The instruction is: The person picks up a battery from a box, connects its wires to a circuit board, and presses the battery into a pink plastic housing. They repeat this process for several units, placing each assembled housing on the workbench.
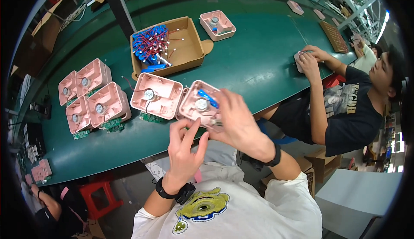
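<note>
In front of me a pink plastic housing point(189, 105) tilts, its open side up. Inside it sit a round metal-coloured part point(201, 105) and a blue battery point(208, 97). My right hand point(239, 120) wraps its right side, the fingertips partly hidden. At the housing's lower edge is my left hand point(185, 148), fingers apart and curved, with nothing visible between them. Just left lies another open pink housing point(166, 104) with a round part, a wire and a green circuit board point(151, 117) at its lower side.
Several pink housings point(113, 103) with circuit boards stand at the left. Behind is a cardboard box point(189, 42) holding blue batteries with red wires. Another pink housing point(217, 31) stands beyond it on the green table point(254, 58). At the right a co-worker point(345, 105) handles a pink part.
</note>
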`<act>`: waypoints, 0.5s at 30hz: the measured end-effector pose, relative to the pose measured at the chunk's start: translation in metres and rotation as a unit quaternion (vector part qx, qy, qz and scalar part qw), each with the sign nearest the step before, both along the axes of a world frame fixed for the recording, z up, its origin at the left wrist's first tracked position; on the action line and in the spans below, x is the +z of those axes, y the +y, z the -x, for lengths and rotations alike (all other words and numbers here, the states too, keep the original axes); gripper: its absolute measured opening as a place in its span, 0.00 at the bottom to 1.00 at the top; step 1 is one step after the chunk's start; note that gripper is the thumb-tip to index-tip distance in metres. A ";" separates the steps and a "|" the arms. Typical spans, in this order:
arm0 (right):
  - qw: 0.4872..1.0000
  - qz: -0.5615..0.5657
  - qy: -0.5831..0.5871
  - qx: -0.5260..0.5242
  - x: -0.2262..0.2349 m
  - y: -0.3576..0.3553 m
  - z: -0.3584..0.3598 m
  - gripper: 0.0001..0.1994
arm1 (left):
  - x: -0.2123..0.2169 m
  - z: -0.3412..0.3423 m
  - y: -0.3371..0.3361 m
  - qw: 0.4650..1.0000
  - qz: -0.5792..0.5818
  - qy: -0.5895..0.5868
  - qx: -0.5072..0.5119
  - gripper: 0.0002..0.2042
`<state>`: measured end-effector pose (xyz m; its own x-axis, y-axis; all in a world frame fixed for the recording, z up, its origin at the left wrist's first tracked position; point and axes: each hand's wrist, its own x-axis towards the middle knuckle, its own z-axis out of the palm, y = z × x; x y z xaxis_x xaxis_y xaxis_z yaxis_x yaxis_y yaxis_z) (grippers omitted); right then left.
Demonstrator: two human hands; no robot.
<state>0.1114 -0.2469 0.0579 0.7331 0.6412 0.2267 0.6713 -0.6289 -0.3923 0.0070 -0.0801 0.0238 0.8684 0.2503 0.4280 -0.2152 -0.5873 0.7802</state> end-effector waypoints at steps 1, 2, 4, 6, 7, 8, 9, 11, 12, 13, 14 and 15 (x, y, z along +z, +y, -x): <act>1.000 -0.026 0.004 -0.008 0.001 -0.009 -0.004 0.45 | -0.003 0.005 0.006 1.000 -0.012 -0.024 0.015 0.16; 0.999 -0.052 0.009 -0.015 0.002 -0.017 -0.009 0.43 | -0.007 0.009 0.012 0.998 -0.025 -0.048 0.031 0.15; 0.997 -0.053 0.003 -0.048 0.011 -0.042 -0.020 0.42 | -0.013 0.013 0.030 0.996 -0.039 -0.070 0.049 0.14; 0.996 -0.051 0.002 -0.077 0.011 -0.066 -0.037 0.40 | -0.018 0.015 0.056 0.985 -0.032 -0.032 0.165 0.10; 0.991 -0.045 -0.003 -0.124 0.001 -0.078 -0.048 0.40 | -0.022 0.015 0.064 0.985 -0.033 -0.030 0.169 0.10; 0.984 -0.039 -0.009 -0.171 -0.008 -0.091 -0.061 0.39 | -0.027 0.013 0.071 0.981 0.032 -0.012 0.193 0.09; 0.985 -0.039 -0.006 -0.168 -0.017 -0.103 -0.076 0.39 | -0.031 0.013 0.077 0.972 0.097 0.005 0.216 0.08; 0.974 0.012 -0.004 -0.228 -0.035 -0.124 -0.101 0.39 | -0.034 0.019 0.077 0.958 0.161 0.026 0.238 0.08; 0.973 0.013 -0.002 -0.229 -0.041 -0.132 -0.111 0.39 | -0.037 0.022 0.070 0.967 0.142 0.091 0.190 0.08; 0.971 0.007 0.000 -0.239 -0.047 -0.137 -0.121 0.39 | -0.039 0.022 0.063 0.970 0.122 0.154 0.142 0.09; 0.969 0.000 0.002 -0.249 -0.052 -0.142 -0.129 0.39 | -0.043 0.020 0.055 0.970 0.122 0.154 0.142 0.09; 0.967 -0.006 0.006 -0.255 -0.049 -0.137 -0.129 0.38 | -0.047 0.020 0.044 0.966 0.146 0.180 0.111 0.10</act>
<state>0.2403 -0.3838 0.0086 0.9560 0.1921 0.2218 0.2700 -0.8722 -0.4080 -0.0129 -0.0357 -0.0235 0.8588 0.5122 -0.0090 0.2071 -0.3311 0.9206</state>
